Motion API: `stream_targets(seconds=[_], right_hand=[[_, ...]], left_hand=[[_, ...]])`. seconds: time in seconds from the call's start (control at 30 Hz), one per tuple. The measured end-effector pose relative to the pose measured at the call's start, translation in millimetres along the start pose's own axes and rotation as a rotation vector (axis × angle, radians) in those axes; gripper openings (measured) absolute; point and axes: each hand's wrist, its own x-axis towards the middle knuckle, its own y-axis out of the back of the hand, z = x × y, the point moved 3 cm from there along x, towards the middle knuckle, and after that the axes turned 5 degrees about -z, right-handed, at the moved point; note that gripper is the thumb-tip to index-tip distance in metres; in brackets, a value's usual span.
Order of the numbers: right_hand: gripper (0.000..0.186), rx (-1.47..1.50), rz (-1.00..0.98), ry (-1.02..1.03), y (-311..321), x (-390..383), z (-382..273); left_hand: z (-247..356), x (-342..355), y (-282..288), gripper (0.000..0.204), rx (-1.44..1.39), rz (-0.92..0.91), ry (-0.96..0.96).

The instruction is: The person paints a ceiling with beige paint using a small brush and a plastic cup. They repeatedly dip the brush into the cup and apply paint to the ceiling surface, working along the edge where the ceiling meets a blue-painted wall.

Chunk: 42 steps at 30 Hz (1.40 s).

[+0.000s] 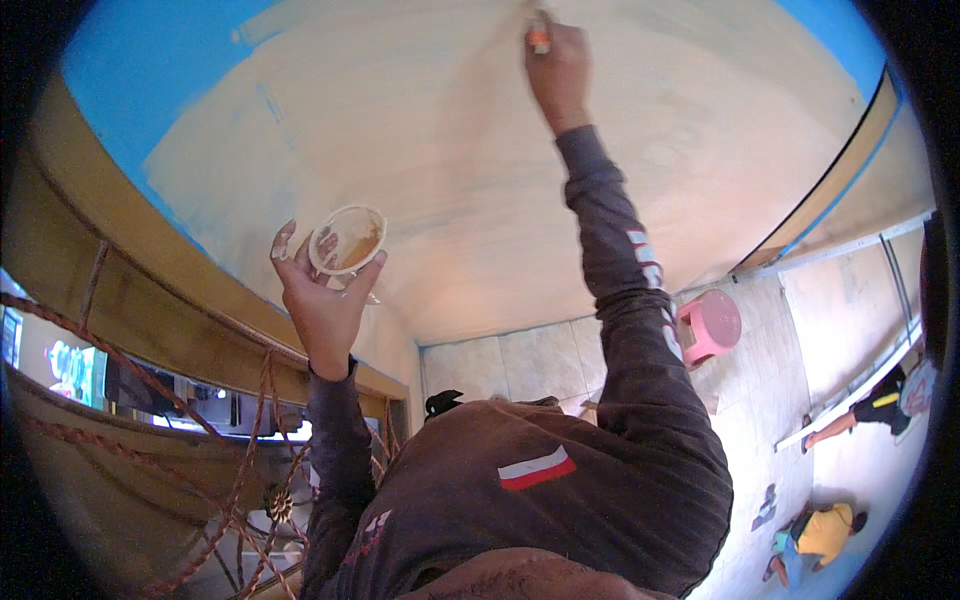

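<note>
A clear plastic cup [352, 243] with a pale rim and some beige paint inside is tilted in my left hand [328, 318]. My fingers and thumb wrap its sides, and pale smears mark the fingertips. My right hand [562, 85] reaches far up against the wall [360, 130], closed round the orange handle of what looks like a paintbrush [540, 40]. The brush's far end is blurred, so its bristles cannot be made out. Beige paint covers most of the wall, while blue paint [150, 70] shows at the upper left and upper right.
A pink plastic stool [712, 325] stands on the tiled floor [755, 400] to the right. Brown ropes [258, 430] cross beside a curved ledge [190, 265] on the left. Two people, one in a yellow top [826, 532], are at the lower right.
</note>
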Motion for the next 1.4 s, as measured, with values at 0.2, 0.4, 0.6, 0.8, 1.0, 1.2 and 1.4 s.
stream_targets(seconds=[0.2,0.4,0.6,0.8,1.0,1.2,1.4], right_hand=[[0.023,0.458,-0.038,0.017,-17.6,23.2,-86.8],[0.027,0.699,-0.163,-0.223,-35.0,49.3,5.9],[0.026,0.572,-0.161,-0.408,71.2,52.6,155.6],[0.026,0.065,0.078,-0.364,157.4,41.3,179.9],[0.020,-0.215,0.065,-0.263,118.1,17.8,165.4],[0.018,-0.062,0.034,-0.058,28.6,28.2,17.8],[0.017,0.422,0.058,0.036,8.1,84.5,-97.1]], left_hand=[[4.6,1.1,-2.1,0.097,-0.005,-0.004,-0.003],[1.6,3.9,-3.2,0.097,-0.042,-0.004,-0.006],[-0.9,5.2,-7.6,0.097,-0.055,-0.012,-0.021],[-11.3,7.5,-2.6,0.097,-0.106,-0.043,-0.032],[-24.3,12.9,0.1,0.095,-0.112,-0.087,-0.029],[-25.1,13.1,0.3,0.096,-0.139,-0.095,-0.033],[-17.8,9.3,-1.5,0.097,-0.134,-0.080,-0.013]])
